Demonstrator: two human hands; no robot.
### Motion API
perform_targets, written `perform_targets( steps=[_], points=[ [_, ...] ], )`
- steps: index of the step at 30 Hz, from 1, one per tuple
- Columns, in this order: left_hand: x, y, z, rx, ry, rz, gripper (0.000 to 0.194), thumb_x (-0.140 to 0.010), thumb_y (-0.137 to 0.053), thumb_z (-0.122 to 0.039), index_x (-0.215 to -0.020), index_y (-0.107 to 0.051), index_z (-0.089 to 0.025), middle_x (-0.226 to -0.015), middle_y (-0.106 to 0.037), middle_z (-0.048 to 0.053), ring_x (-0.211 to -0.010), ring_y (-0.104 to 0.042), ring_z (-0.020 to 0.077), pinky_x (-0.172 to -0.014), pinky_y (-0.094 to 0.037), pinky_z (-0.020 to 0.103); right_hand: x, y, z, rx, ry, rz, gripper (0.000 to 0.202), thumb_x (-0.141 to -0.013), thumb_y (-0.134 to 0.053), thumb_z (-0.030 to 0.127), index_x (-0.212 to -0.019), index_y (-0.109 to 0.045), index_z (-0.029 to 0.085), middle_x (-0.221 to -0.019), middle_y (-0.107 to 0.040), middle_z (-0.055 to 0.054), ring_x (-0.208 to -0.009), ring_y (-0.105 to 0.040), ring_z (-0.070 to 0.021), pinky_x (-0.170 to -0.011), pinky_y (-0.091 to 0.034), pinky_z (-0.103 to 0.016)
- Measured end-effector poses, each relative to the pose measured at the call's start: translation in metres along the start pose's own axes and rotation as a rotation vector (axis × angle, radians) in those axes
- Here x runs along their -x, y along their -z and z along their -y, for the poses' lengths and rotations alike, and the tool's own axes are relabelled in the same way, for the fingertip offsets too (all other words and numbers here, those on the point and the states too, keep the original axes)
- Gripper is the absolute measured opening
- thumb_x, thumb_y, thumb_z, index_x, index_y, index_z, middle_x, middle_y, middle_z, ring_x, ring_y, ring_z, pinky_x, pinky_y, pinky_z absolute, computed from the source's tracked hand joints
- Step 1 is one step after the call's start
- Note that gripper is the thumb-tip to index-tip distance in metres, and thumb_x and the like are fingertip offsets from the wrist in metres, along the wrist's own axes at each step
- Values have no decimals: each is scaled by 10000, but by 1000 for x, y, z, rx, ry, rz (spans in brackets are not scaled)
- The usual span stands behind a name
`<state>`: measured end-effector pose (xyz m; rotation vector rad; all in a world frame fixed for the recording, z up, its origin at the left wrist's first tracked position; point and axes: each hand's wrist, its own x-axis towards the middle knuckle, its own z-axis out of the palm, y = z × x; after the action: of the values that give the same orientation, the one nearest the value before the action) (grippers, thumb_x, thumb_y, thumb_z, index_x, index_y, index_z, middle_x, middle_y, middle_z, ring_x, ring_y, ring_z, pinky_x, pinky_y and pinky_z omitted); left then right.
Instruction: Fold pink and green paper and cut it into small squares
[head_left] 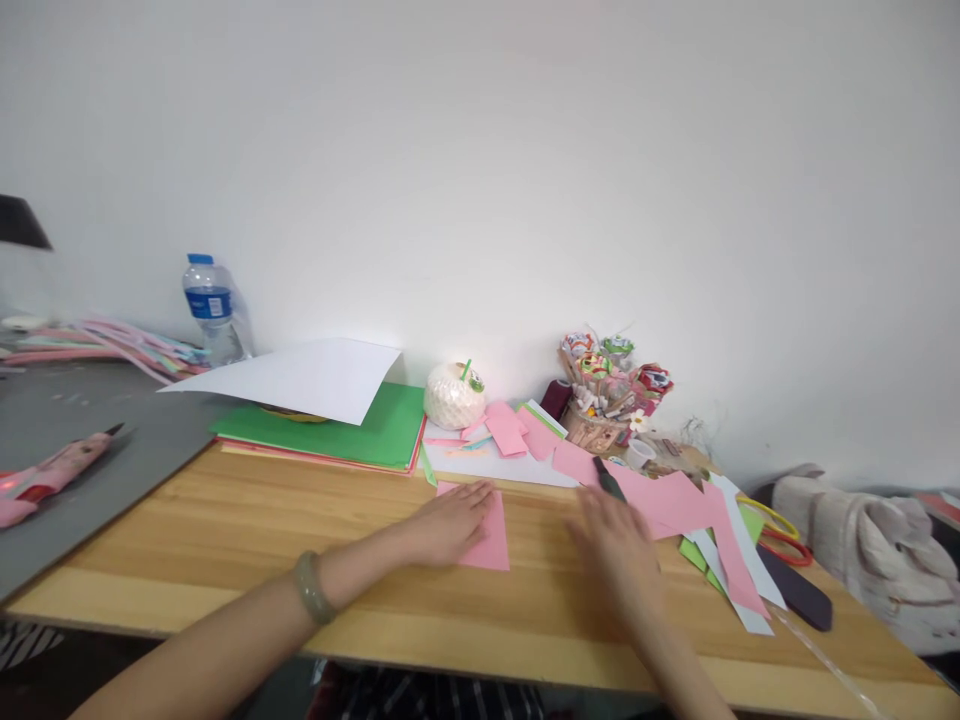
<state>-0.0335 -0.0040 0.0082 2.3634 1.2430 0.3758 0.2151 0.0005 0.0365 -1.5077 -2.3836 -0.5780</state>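
Observation:
My left hand [450, 522] lies flat on a small pink paper [491, 540] near the middle of the wooden table, fingers stretched out. To the right, my right hand [615, 545] is over the table with its fingers apart, somewhat blurred. Just beyond its fingertips is a dark pen-like object [608, 480], resting on pink paper scraps [670, 503]. Whether the fingers touch it is hard to tell. A white sheet [510, 466] with pink pieces on it lies behind my hands.
Green paper stack [390, 425] under a raised white sheet [322, 375], at the left. A white round ornament [454, 398] and a basket of paper flowers [592, 428] stand at the back. Bottle [212, 315] and pink tool [56, 475] are further left; a cloth bag [862, 550] is at the right.

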Motion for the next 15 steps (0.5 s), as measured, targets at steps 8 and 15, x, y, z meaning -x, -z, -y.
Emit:
perform_targets(
  steps=[8,15],
  points=[
    [-3,22,14,251,156,-309,491,-935,-233,-353,-1378,-293,-148,-1439,-321,57,-1307,-315,148,-1041,-312,305,11,10,69,-208,465,88,393,-800,-586,247,-1170,-557,118,-1130,-638,-101,-1034,-596,-182,-847,-493,-281],
    [-2,22,25,257,278,-334,337,-862,-370,-302,-1040,-613,-151,-1067,-650,69,-956,-598,218,-827,-453,322,29,5,63,-203,429,7,275,-793,-512,60,-1038,-608,136,-1046,-674,-103,-968,-632,-203,-757,-536,-296]
  ],
)
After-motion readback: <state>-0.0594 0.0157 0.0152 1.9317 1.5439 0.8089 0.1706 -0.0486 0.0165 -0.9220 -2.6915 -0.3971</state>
